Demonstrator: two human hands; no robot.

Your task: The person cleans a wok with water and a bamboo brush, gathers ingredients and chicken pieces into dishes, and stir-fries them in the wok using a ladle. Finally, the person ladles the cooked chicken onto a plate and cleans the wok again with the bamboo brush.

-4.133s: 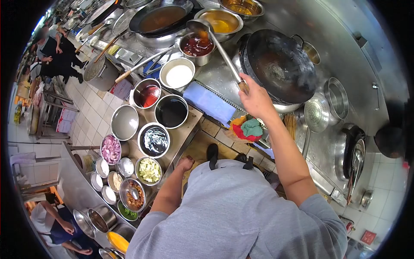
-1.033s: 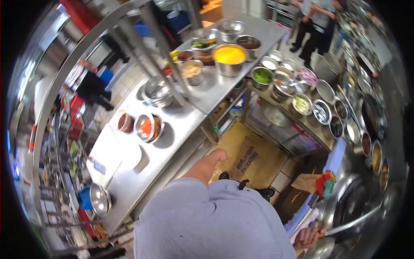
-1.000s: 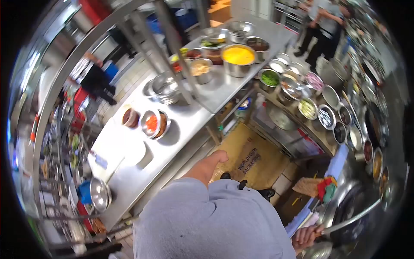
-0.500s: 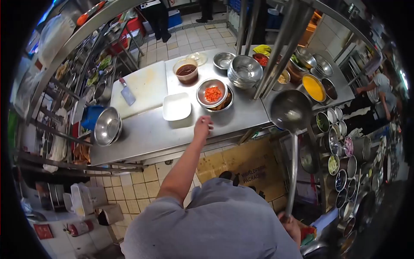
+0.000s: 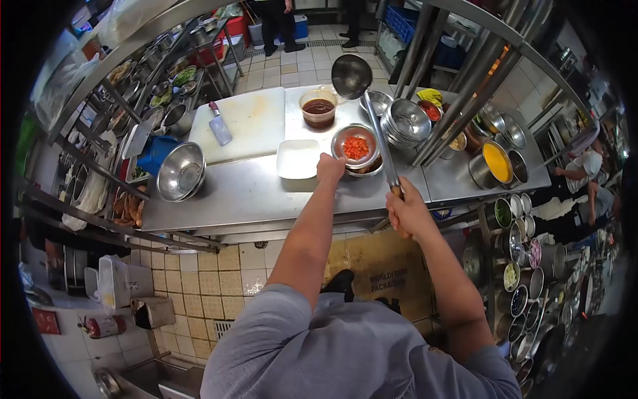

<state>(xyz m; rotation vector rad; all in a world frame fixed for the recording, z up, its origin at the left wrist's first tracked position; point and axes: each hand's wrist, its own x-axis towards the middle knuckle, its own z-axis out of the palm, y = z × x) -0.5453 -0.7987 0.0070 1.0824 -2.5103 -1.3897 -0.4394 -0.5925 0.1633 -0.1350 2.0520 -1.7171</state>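
My right hand (image 5: pixel 407 209) is closed around the wooden end of a long-handled wok ladle (image 5: pixel 377 126). Its dark round scoop (image 5: pixel 352 76) is raised over the far edge of the counter, past the sauce tub. My left hand (image 5: pixel 330 168) has its fingers closed at the near left rim of a small metal bowl (image 5: pixel 341 138) of chopped red pieces (image 5: pixel 356 147). That bowl rests over another bowl with brown food (image 5: pixel 369 169), mostly hidden beneath. A white square dish (image 5: pixel 297 159) lies just left of my left hand.
Behind the dish stands a tub of dark red sauce (image 5: pixel 318 110). A cleaver (image 5: pixel 219 126) lies on a white cutting board (image 5: pixel 249 110). Stacked metal bowls (image 5: pixel 407 122) stand by the upright poles (image 5: pixel 452 106). Flattened cardboard (image 5: pixel 392 266) covers the floor. Other people stand at the back and right.
The ladle has swung from my right side to over the counter, with my right hand raised. My left hand has moved forward onto the bowl's rim. The view has shifted.
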